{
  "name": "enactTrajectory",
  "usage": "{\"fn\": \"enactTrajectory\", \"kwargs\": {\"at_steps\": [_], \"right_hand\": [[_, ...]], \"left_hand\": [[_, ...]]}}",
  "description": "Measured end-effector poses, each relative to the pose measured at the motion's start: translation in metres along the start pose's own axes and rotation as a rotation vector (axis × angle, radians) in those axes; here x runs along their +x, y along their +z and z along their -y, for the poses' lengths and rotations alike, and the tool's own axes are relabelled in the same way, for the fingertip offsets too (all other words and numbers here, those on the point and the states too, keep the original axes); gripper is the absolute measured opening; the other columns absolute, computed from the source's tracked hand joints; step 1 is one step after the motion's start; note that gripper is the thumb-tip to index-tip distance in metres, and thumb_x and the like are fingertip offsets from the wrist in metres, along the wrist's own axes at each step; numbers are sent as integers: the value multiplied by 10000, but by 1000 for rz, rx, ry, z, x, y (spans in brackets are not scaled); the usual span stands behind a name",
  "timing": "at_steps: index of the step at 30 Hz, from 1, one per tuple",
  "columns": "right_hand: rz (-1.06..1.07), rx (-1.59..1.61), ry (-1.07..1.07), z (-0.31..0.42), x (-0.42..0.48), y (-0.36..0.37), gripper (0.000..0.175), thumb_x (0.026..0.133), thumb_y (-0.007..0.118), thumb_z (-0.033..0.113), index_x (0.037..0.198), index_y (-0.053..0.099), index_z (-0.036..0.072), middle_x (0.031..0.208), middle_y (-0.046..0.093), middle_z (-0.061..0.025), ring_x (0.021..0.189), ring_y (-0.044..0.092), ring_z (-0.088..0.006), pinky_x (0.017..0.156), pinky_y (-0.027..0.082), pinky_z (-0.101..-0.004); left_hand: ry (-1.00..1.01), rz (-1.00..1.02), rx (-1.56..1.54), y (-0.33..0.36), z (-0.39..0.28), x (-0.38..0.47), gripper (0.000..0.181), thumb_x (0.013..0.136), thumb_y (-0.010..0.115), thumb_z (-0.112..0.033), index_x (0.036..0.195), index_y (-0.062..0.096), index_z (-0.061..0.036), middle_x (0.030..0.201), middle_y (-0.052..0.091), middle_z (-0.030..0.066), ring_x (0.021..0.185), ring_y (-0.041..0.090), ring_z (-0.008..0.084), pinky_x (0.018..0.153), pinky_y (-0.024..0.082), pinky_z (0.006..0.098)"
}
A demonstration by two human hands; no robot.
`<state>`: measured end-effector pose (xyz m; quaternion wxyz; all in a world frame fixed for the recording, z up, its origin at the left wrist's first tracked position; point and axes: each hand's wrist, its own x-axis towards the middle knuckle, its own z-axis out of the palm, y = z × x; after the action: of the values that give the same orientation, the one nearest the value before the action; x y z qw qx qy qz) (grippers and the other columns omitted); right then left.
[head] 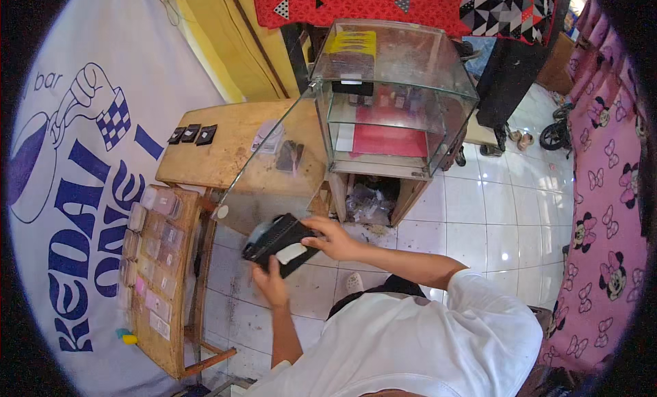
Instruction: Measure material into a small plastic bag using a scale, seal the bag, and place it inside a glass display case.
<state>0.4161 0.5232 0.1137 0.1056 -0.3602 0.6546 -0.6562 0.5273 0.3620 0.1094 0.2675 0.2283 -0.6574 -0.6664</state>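
A black case or box (pixel 287 243) with a white label is held between both hands in front of the open glass cabinet door. My left hand (pixel 271 284) grips its lower left edge, and my right hand (pixel 328 238) holds its right end, the fingers over the top. Something pale and clear shows at the item's far left edge, too blurred to name. Beyond it, the glass door (pixel 277 161) of a display cabinet (pixel 380 166) stands swung out to the left. Inside the cabinet are a pink-red sheet (pixel 390 133) and a black box (pixel 352 86).
Small black packets (pixel 190 133) and a dark flat item (pixel 290 156) lie on a wooden table (pixel 231 110). Several clear cases (pixel 169 233) cover a lower wooden table (pixel 179 345) at left. Clear plastic (pixel 367 204) fills the cabinet's lower opening. Shoes (pixel 523 140) lie on the tiled floor.
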Motion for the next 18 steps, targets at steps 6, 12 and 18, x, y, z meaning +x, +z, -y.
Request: {"fn": "enactTrajectory", "kwargs": {"at_steps": [6, 12, 18], "right_hand": [[-330, -253, 73, 9, -52, -63, 397, 770, 710, 169, 1094, 541, 12, 863, 514, -72, 781, 513, -174, 736, 436, -300], [-646, -423, 82, 4, -46, -133, 314, 773, 677, 174, 1023, 590, 6, 840, 551, -121, 742, 540, -210, 674, 440, -309], [-789, -247, 124, -4, -11, -187, 284, 784, 665, 119, 1031, 598, -6, 819, 611, -88, 758, 569, -159, 692, 451, -282]], "left_hand": [[41, 144, -85, 78, 8, -23, 316, 856, 582, -72, 1132, 478, 42, 1105, 552, 117, 1017, 521, 207, 911, 386, 324], [219, 203, -128, 179, 2, 7, 334, 859, 603, -114, 1129, 477, 38, 1037, 575, 125, 963, 548, 215, 868, 411, 323], [472, 378, 94, 245, -27, 52, 420, 869, 558, -116, 1235, 418, 35, 1114, 561, 156, 1047, 514, 222, 922, 382, 327]]}}
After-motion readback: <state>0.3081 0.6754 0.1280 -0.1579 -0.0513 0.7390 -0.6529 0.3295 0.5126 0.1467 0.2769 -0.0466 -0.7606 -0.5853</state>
